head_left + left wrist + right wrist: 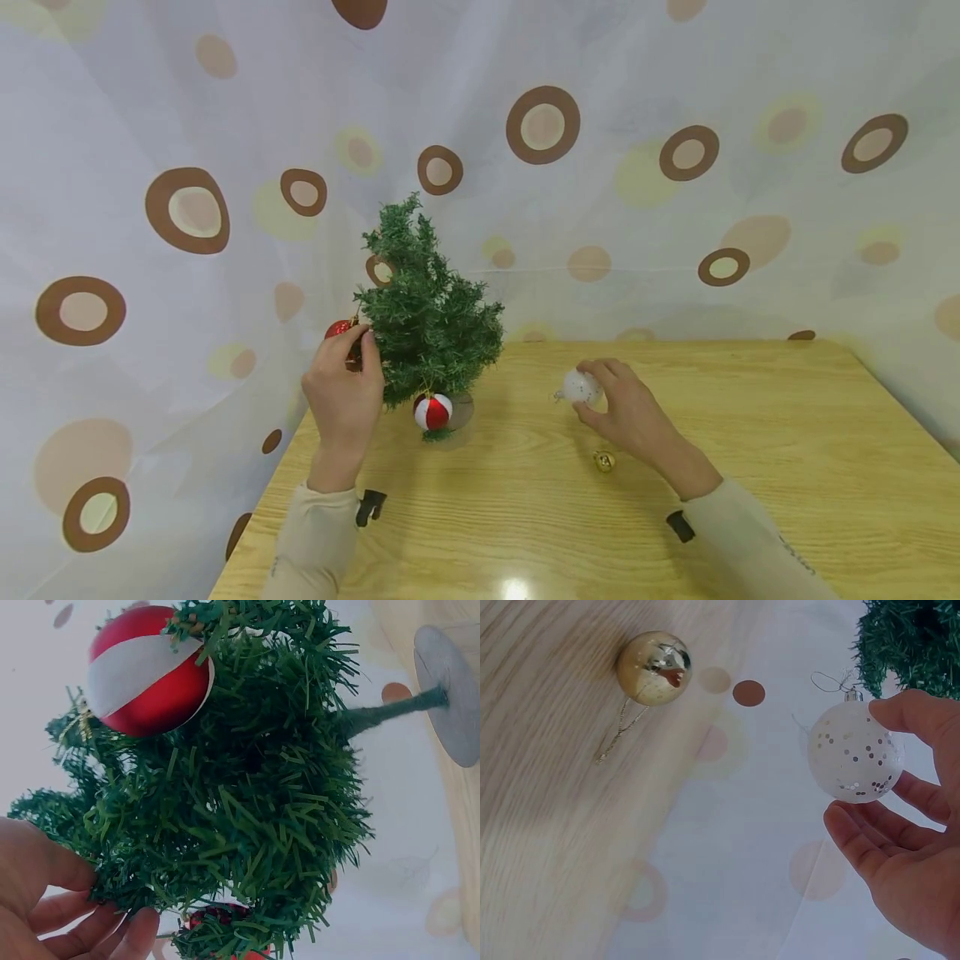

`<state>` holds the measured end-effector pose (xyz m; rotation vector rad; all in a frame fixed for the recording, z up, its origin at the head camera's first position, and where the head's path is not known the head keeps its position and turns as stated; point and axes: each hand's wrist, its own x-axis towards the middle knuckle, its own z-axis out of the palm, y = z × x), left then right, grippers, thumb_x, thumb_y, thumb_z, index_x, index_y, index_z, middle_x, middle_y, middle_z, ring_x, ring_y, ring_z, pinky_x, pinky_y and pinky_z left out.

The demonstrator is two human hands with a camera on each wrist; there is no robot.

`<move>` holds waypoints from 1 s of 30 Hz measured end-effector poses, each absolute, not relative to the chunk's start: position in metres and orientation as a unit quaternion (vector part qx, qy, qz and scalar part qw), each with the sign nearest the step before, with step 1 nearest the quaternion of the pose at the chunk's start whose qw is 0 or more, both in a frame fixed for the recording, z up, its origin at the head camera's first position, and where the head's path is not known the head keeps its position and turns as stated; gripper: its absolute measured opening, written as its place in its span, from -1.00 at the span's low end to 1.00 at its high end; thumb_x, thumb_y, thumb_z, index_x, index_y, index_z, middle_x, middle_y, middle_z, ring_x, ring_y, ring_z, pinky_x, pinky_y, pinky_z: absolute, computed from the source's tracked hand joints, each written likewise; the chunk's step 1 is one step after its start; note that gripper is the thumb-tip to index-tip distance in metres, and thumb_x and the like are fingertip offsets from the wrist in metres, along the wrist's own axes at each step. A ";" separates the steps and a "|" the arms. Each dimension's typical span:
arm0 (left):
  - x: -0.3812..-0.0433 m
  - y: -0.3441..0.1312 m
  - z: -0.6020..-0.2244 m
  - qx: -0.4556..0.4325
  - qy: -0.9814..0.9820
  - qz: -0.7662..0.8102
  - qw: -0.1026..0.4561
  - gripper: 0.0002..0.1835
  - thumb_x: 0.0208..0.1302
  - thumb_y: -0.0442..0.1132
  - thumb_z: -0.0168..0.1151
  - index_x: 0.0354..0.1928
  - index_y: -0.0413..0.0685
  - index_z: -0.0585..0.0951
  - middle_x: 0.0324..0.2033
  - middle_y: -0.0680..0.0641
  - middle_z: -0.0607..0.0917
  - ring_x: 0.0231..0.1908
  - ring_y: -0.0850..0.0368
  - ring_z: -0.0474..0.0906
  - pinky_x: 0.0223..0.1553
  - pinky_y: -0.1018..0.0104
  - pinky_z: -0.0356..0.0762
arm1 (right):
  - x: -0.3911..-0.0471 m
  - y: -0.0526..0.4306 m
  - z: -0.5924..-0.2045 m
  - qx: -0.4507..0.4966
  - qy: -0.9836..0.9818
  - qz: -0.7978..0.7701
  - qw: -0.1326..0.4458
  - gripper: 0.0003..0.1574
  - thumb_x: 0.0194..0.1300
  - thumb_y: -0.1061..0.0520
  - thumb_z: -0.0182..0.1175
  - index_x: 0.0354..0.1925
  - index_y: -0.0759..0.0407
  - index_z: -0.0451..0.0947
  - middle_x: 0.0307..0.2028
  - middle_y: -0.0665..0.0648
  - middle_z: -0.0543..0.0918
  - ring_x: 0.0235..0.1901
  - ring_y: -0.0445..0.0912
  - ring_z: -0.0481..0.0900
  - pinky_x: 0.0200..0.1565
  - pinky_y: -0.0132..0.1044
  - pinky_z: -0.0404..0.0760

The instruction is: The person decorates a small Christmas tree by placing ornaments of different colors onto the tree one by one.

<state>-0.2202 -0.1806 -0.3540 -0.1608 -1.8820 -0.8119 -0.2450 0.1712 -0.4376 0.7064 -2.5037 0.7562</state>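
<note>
A small green artificial Christmas tree point(431, 321) stands at the left of the table. My left hand point(347, 392) is at its left side; in the left wrist view, the thumb and fingers point(71, 937) pinch a branch tip. Behind that hand hangs a red bauble point(337, 329), partly hidden. A red and white bauble point(433, 412) hangs low on the front of the tree. Over the table to the right, my right hand point(626, 412) grips a white bauble point(855, 754) with silvery dots between thumb and fingers. Its wire loop points toward the tree.
A gold bauble point(604, 461) with a cord loop lies on the wooden table point(495, 533), just below my right hand. The tree's round grey base point(450, 697) sits on the tabletop. A patterned curtain point(600, 208) rises behind and along the left.
</note>
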 end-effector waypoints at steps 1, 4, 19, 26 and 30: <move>-0.221 -0.183 -0.354 -0.064 -0.785 -0.338 0.516 -0.82 0.42 -0.46 0.28 -0.07 -0.41 0.78 -0.27 -0.38 0.80 -0.41 -0.24 0.72 -0.43 -0.12 0.69 | -0.245 0.171 -0.437 0.257 -0.900 0.274 0.220 -0.36 0.20 0.28 0.53 0.20 0.38 0.54 0.08 0.41 0.62 0.03 0.27 0.65 -0.06 0.12 0.76; -0.222 -0.188 -0.354 -0.059 -0.785 -0.338 0.515 -0.82 0.43 -0.45 0.28 -0.07 -0.40 0.78 -0.26 -0.38 0.80 -0.39 -0.25 0.74 -0.45 -0.12 0.69 | -0.244 0.169 -0.435 0.264 -0.893 0.278 0.234 -0.38 0.18 0.30 0.53 0.18 0.37 0.55 0.05 0.38 0.63 -0.01 0.22 0.67 -0.09 0.08 0.76; -0.224 -0.199 -0.355 -0.038 -0.787 -0.339 0.514 -0.82 0.42 -0.42 0.31 -0.05 -0.38 0.79 -0.25 -0.35 0.81 -0.30 -0.23 0.77 -0.38 0.15 0.73 | -0.244 0.164 -0.425 0.270 -0.884 0.288 0.252 -0.38 0.21 0.28 0.53 0.18 0.37 0.54 0.02 0.38 0.65 -0.07 0.20 0.69 -0.13 0.08 0.76; -0.223 -0.197 -0.354 -0.060 -0.774 -0.344 0.529 -0.83 0.42 -0.40 0.32 -0.08 -0.35 0.80 -0.26 -0.34 0.81 -0.37 -0.24 0.75 -0.28 0.87 0.31 | -0.243 0.161 -0.420 0.278 -0.873 0.297 0.269 -0.36 0.19 0.29 0.53 0.18 0.41 0.51 0.00 0.35 0.66 -0.13 0.13 0.70 -0.19 0.01 0.75; -0.219 -0.195 -0.352 -0.059 -0.774 -0.341 0.530 -0.83 0.43 -0.38 0.33 -0.08 -0.34 0.80 -0.24 -0.33 0.81 -0.33 -0.22 0.75 -0.32 0.72 0.45 | -0.243 0.160 -0.419 0.270 -0.876 0.305 0.257 -0.36 0.22 0.26 0.52 0.20 0.39 0.50 0.02 0.35 0.65 -0.12 0.13 0.70 -0.16 0.02 0.76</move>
